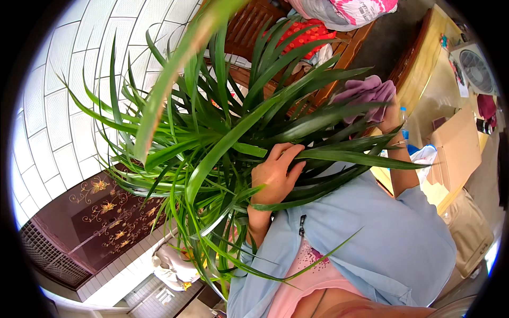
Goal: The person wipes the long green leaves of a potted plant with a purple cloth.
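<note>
A large potted-type plant with long, strap-like green leaves fills the middle of the view; its pot is hidden. My left hand is among the leaves, back of the hand up, with thumb and fingers closed around the base of a long leaf that reaches out to the right. Farther right, my right hand holds a crumpled purple cloth near the leaf tips, and some leaves pass in front of it. Whether the cloth touches a leaf cannot be told. One blurred leaf hangs close to the camera.
Upper centre, a brown wooden bench bears red fabric and bags. At right, a table holds an open cardboard box, a fan-like appliance and a plastic bottle. A dark panel with gold flowers lies lower left.
</note>
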